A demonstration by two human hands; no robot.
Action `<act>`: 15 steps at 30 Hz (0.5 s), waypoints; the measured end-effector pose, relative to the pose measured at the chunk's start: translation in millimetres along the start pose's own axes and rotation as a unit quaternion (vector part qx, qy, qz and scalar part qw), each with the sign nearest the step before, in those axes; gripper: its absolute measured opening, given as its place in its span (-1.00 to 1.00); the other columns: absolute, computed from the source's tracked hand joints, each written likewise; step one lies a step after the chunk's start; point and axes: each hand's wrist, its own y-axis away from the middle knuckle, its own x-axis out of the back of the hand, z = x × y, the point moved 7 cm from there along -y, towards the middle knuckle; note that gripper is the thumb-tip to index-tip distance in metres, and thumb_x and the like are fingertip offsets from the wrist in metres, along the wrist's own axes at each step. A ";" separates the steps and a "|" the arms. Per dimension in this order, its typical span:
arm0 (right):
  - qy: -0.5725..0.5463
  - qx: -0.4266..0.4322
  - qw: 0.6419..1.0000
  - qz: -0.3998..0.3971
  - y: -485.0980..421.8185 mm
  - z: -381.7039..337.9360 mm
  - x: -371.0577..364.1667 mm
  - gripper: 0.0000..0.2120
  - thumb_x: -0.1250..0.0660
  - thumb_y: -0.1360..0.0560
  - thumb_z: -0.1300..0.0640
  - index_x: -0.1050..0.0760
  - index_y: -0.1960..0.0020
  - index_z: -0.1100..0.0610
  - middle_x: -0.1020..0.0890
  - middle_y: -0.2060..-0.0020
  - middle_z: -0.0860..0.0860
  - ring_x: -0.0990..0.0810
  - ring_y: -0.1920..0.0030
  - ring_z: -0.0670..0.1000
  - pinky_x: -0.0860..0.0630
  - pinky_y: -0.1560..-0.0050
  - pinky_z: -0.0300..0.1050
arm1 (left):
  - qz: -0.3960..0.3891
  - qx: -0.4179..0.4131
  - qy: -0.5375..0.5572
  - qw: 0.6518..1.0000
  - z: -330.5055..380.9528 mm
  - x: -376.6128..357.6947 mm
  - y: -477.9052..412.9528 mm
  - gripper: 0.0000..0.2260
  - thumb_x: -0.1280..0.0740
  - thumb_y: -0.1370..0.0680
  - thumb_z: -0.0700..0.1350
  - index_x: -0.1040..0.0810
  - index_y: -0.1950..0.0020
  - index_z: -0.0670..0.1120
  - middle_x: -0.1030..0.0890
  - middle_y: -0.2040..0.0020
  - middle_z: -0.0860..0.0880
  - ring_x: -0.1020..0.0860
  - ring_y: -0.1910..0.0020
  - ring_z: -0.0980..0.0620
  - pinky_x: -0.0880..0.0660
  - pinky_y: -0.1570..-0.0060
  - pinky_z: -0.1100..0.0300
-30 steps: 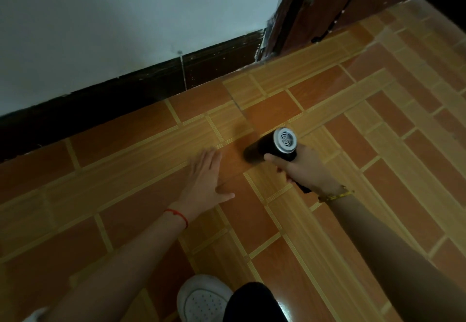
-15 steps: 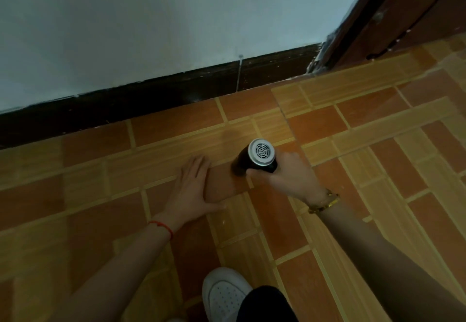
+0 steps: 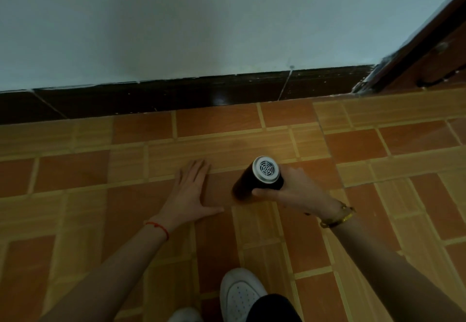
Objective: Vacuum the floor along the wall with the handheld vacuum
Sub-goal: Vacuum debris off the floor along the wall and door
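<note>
A black cylindrical handheld vacuum (image 3: 254, 183) with a white vented end cap points down at the orange and tan tiled floor (image 3: 252, 145). My right hand (image 3: 295, 193) is wrapped around its body, nozzle end against the tiles. My left hand (image 3: 189, 193) lies flat on the floor just left of the vacuum, fingers spread, holding nothing. The white wall (image 3: 201, 24) with its dark baseboard (image 3: 176, 97) runs across the view a few tiles beyond the vacuum.
A brown wooden door frame (image 3: 428, 49) stands at the right end of the wall. My white shoe (image 3: 239, 294) rests on the tiles below my hands. Tiled floor stretches left and right along the baseboard.
The view has swung so the wall now runs level across the frame. The vacuum in my right hand has shifted left along the wall, closer to my left hand, which stays flat.
</note>
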 end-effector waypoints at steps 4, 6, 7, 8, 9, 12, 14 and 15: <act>-0.005 0.005 1.000 0.002 -19.3 -15.3 -9.7 -0.42 -0.42 -0.39 -0.22 -0.42 -0.33 0.00 -0.59 -0.03 -0.14 -0.57 -0.05 -0.14 -0.52 -0.02 -0.24 | 0.017 0.045 -0.002 0.999 -26.5 8.8 11.3 0.09 -0.39 -0.34 0.39 0.13 -0.62 -0.05 0.11 -0.63 -0.03 0.19 -0.59 0.00 0.25 -0.51 -0.07; 0.006 -0.012 0.999 0.038 -34.9 -21.0 -8.9 -0.37 -0.40 -0.39 -0.26 -0.41 -0.35 0.03 -0.62 -0.08 -0.08 -0.58 -0.07 -0.09 -0.56 -0.04 -0.17 | 0.031 0.072 -0.002 0.997 -40.4 13.8 19.5 0.08 -0.37 -0.35 0.40 0.12 -0.62 -0.06 0.10 -0.63 -0.03 0.19 -0.60 -0.01 0.26 -0.50 -0.06; 0.020 -0.011 0.998 0.057 -43.2 -26.9 -8.6 -0.34 -0.38 -0.38 -0.29 -0.41 -0.35 0.04 -0.63 -0.07 -0.06 -0.59 -0.06 -0.08 -0.60 -0.02 -0.12 | 0.039 0.084 -0.002 0.996 -48.2 16.6 25.2 0.08 -0.37 -0.35 0.41 0.11 -0.62 -0.07 0.09 -0.63 -0.03 0.18 -0.60 -0.01 0.26 -0.50 -0.06; 0.033 -0.006 0.997 0.074 -51.3 -33.0 -8.9 -0.32 -0.37 -0.37 -0.32 -0.41 -0.34 0.04 -0.64 -0.06 -0.06 -0.60 -0.04 -0.06 -0.62 0.02 -0.09 | 0.047 0.094 -0.003 0.994 -55.8 19.2 30.9 0.07 -0.36 -0.35 0.42 0.10 -0.62 -0.07 0.09 -0.63 -0.04 0.18 -0.60 -0.02 0.26 -0.50 -0.06; 0.037 0.002 0.996 0.082 -58.7 -41.2 -10.4 -0.31 -0.36 -0.35 -0.34 -0.41 -0.34 0.04 -0.65 -0.04 -0.06 -0.61 -0.02 -0.06 -0.62 0.04 -0.07 | 0.054 0.103 -0.003 0.993 -63.5 21.9 37.1 0.07 -0.35 -0.35 0.42 0.10 -0.62 -0.07 0.09 -0.63 -0.04 0.17 -0.60 -0.02 0.26 -0.50 -0.07; 0.021 0.028 0.998 0.047 -81.1 -66.1 -26.3 -0.37 -0.39 -0.36 -0.31 -0.46 -0.29 0.03 -0.66 0.00 -0.07 -0.61 -0.02 -0.09 -0.58 0.07 -0.21 | 0.074 0.133 0.001 0.988 -88.6 28.6 55.8 0.07 -0.35 -0.35 0.42 0.09 -0.62 -0.07 0.09 -0.63 -0.05 0.17 -0.60 -0.03 0.26 -0.50 -0.08; 0.019 0.046 0.999 0.010 -92.6 -84.5 -40.6 -0.44 -0.42 -0.40 -0.22 -0.48 -0.28 0.05 -0.65 0.01 -0.08 -0.59 0.01 -0.12 -0.49 0.12 -0.35 | 0.087 0.161 -0.004 0.983 -104.2 32.4 68.6 0.07 -0.35 -0.35 0.42 0.10 -0.62 -0.06 0.10 -0.63 -0.05 0.17 -0.60 -0.04 0.24 -0.51 -0.09; 0.021 0.055 0.998 0.006 -97.4 -93.3 -46.3 -0.45 -0.42 -0.40 -0.21 -0.48 -0.29 0.05 -0.64 0.02 -0.08 -0.58 0.02 -0.12 -0.45 0.16 -0.38 | 0.096 0.176 -0.001 0.980 -111.9 33.9 75.6 0.07 -0.36 -0.34 0.42 0.09 -0.62 -0.06 0.09 -0.63 -0.05 0.16 -0.60 -0.04 0.24 -0.51 -0.08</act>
